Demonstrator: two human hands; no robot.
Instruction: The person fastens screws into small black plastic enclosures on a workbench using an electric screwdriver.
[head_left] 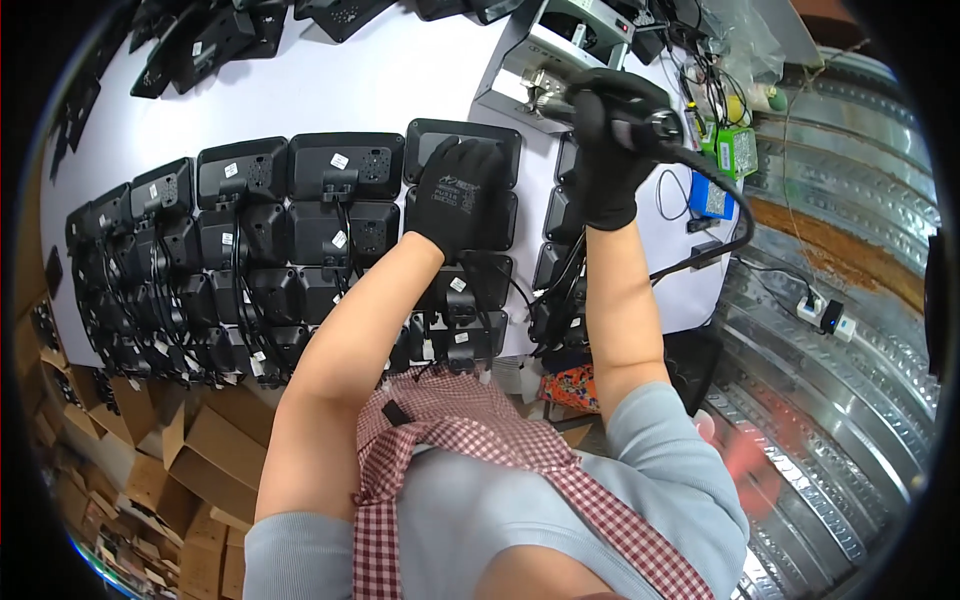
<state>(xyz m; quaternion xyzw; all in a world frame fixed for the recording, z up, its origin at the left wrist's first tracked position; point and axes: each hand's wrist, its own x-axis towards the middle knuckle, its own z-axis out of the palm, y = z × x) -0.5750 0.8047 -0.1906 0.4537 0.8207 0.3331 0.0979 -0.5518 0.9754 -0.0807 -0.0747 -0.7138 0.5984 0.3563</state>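
My left hand (462, 195), in a black glove, is closed over the lower part of a black display unit (420, 138) lying face down in the top row. Its fingers are bent, and what lies under the palm is hidden. My right hand (612, 165), gloved in black too, is wrapped round an electric screwdriver (662, 124). A thick black cable (745, 215) curves away from the tool's rear end. The front of the screwdriver points left, at the metal front part of a grey screw feeder (510, 68).
Rows of black display units (345, 165) with cables cover the white table (400, 75). More black units (215, 45) lie along its far side. A green box (735, 152) and a blue box (710, 195) sit at the right edge. Open cardboard boxes (215, 455) stand below left.
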